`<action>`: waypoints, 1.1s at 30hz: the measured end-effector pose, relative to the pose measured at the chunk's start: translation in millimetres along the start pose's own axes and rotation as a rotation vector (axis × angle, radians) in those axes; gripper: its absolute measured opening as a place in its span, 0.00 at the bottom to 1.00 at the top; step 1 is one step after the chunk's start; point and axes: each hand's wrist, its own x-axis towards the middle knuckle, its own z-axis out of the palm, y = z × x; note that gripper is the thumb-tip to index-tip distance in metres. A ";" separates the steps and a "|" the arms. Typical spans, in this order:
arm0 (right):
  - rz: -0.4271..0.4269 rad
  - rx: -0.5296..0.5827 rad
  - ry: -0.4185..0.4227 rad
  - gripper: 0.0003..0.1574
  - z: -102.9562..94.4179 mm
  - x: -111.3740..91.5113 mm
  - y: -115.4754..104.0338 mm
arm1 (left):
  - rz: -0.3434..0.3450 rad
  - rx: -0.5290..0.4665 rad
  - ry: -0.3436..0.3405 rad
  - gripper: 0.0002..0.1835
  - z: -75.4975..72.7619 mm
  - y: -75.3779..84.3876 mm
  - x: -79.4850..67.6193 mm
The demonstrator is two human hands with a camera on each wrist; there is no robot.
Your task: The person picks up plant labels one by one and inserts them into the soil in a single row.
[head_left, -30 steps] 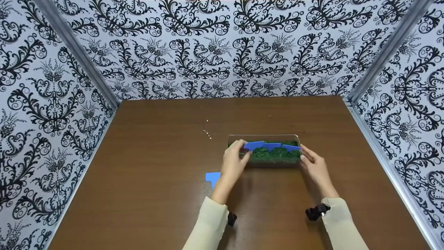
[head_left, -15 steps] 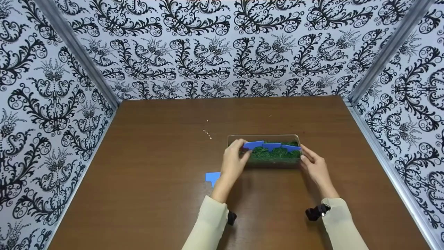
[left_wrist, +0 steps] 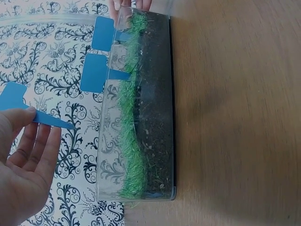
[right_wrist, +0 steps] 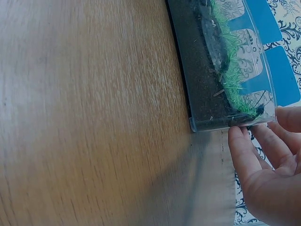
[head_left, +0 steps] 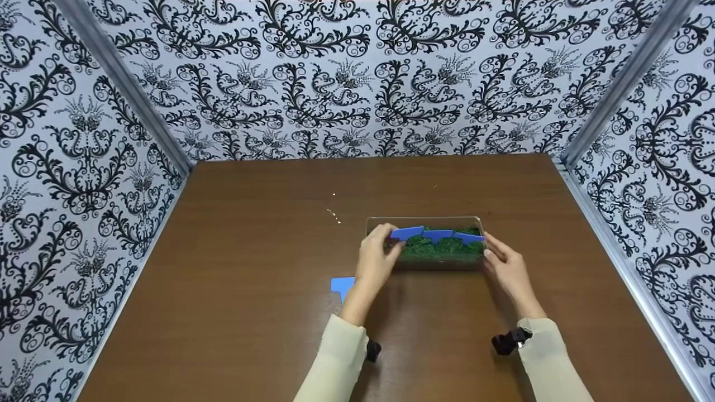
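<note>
My left hand [head_left: 375, 259] pinches a blue T-shaped plant label [left_wrist: 49, 120] between thumb and fingers. Its pointed stem is above the grass, near the left end of a clear plastic box [left_wrist: 173, 117]. Dark soil with green grass [left_wrist: 131, 155] fills the lower part of this box. Two more blue plant labels [left_wrist: 94, 73] stand upright in the grass, their stems pushed down and their heads above the rim. At the box's right end, the extended fingertips of my right hand [right_wrist: 270, 174] rest against the end wall.
Another blue plant label [head_left: 342, 285] lies flat on the brown wooden table [head_left: 251, 279], partly behind my left forearm. Several small pale specks [head_left: 334, 214] are scattered left of the box. Patterned walls [head_left: 357, 84] enclose the table at the back and sides.
The plant label in my left hand has shifted very slightly to the left. My right hand and the box have stayed in place.
</note>
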 end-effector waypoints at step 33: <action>0.000 -0.013 0.000 0.31 -0.7 1.3 2.4 | 0.085 -0.009 0.039 0.07 7.8 -5.6 5.9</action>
